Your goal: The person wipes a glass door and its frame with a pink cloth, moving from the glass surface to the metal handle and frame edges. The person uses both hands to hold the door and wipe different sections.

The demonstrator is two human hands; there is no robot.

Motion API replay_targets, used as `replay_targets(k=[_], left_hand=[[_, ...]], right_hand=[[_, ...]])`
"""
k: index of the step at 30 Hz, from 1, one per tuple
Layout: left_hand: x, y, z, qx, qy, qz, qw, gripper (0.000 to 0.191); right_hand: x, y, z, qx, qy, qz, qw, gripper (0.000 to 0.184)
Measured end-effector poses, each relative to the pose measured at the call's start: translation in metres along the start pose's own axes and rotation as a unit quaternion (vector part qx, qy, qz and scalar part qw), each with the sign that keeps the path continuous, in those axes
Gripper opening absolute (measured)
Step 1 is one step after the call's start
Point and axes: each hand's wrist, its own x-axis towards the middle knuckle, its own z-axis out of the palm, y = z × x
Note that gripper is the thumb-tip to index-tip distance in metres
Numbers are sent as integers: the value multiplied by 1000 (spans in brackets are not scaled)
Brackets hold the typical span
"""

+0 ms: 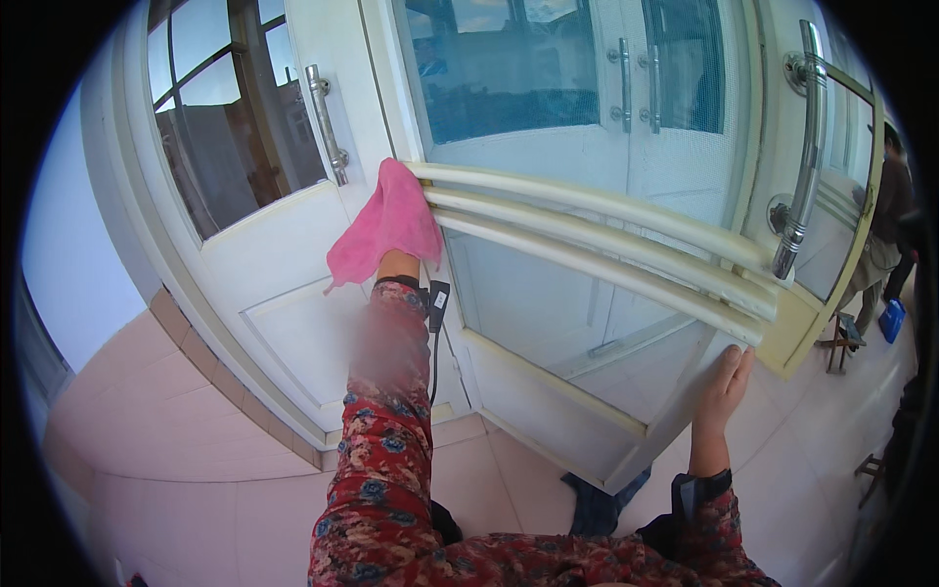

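My left hand (pixel 400 249) is mostly hidden under a pink cloth (pixel 389 220), which lies against the left end of the white rails on a door. Three rounded white rails (pixel 587 238) run across the glass of this open door (pixel 550 374). At the door's outer edge, below the rails' right ends, rests my right hand (pixel 722 389), its fingers along the frame and nothing seen in its grip. A chrome pull handle (pixel 803 154) stands upright above that hand. Both forearms wear red flowered sleeves, with a dark band at each wrist.
Another white door (pixel 286 279) with a chrome handle (pixel 326 125) is at the left, beside a tiled wall base (pixel 176 411). Dark cloth (pixel 601 506) lies on the tiled floor below the open door. At the far right are a person (pixel 884 213), a small stool (pixel 841 341) and a blue object (pixel 892 321).
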Motion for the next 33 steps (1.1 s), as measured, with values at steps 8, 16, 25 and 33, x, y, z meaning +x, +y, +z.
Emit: replay_targets(k=[8, 16, 25, 33], left_hand=[[-25, 54, 4, 8, 89, 69, 994, 33], [-79, 146, -4, -21, 150, 208, 966, 34], [-140, 242, 16, -99, 38, 278, 955, 35], [-177, 299, 49, -170, -22, 296, 940, 36]], right_hand=[[-2, -9, 2, 23, -9, -23, 999, 38], [1, -6, 1, 17, -22, -21, 999, 39], [5, -7, 3, 41, -23, -4, 999, 46], [12, -1, 5, 15, -16, -25, 999, 43]])
